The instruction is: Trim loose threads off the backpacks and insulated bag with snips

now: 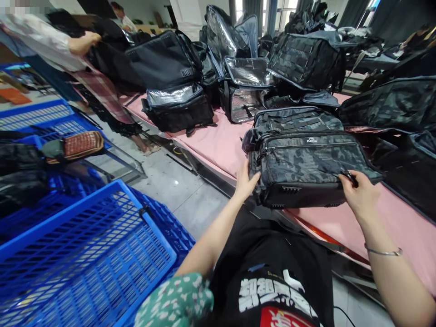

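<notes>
A grey-black camouflage backpack (309, 156) lies at the near edge of the pink-covered table, its dark base facing me. My left hand (245, 181) grips its left side, thumb on the near face and fingertips partly hidden behind the edge. At the lower right of the same backpack, my right hand (360, 188) is closed around a small black tool (350, 177) whose kind I cannot make out. The fingers of that hand touch the camouflage fabric.
Blue plastic crates (136, 227) stand on the floor to my left. Several black and camouflage bags, some with silver linings, are heaped on the pink table cover (211, 145). A person (81, 50) stands at the far left, a hand on a black bag. Another camouflage bag (391, 104) lies at right.
</notes>
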Tool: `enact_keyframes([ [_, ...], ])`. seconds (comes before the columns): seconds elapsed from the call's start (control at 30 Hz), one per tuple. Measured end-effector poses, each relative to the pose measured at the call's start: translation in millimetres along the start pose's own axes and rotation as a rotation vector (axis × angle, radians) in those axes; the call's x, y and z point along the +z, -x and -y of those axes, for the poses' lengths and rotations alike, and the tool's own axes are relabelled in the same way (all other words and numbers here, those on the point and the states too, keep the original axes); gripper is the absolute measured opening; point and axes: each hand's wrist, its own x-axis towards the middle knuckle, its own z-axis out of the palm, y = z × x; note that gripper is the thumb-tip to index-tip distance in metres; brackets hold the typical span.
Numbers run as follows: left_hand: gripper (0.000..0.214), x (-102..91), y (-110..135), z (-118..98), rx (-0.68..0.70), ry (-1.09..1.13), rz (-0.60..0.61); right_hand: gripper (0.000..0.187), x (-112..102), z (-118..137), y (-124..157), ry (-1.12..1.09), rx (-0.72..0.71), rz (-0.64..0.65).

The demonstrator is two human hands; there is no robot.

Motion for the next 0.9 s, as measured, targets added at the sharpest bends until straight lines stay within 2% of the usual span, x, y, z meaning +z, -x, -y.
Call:
enact_keyframes([
  [0.1, 0.047, -4.6, 32, 10, -0.391, 0.497, 0.076, 0.047, -1, 1, 12, 0.007, -0.053, -0.033],
  [0.17, 0.046, -5.7, 41, 12, -0.516, 0.696, 0.095, 0.043, -1, 1, 20, 0.019, -0.082, -0.039],
  [0.23, 0.046, -6.5, 41, 11, -0.525, 0.752, 0.088, 0.041, 0, 2, 24, 0.014, -0.099, -0.045],
  [0.43, 0.044, -5.1, 38, 13, -0.484, 0.706, 0.056, 0.037, 3, 1, 29, -0.021, -0.108, -0.029],
  [0.53, 0.033, 3.1, 56, 26, -0.455, 0.625, -0.16, 0.039, 2, 1, 29, -0.017, -0.071, -0.008],
  [0.6, 0.025, 12.4, 79, 36, -0.512, 0.572, -0.318, 0.038, 0, 4, 30, -0.086, -0.026, -0.006],
  [0.63, 0.02, 18.1, 93, 41, -0.566, 0.555, -0.354, 0.037, -1, 7, 32, -0.16, 0.008, -0.011],
  [0.67, 0.017, 24.3, 107, 45, -0.628, 0.548, -0.348, 0.036, -2, 10, 35, -0.243, 0.047, -0.023],
  [0.77, 0.017, 44.0, 136, 50, -0.818, 0.589, -0.179, 0.038, -1, 25, 58, -0.417, 0.164, -0.089],
  [0.83, 0.021, 55.8, 141, 48, -0.906, 0.654, -0.082, 0.037, 4, 35, 82, -0.485, 0.247, -0.082],
  [0.9, 0.024, 65.6, 136, 44, -0.971, 0.732, -0.052, 0.033, 12, 44, 108, -0.594, 0.331, 0.025],
])
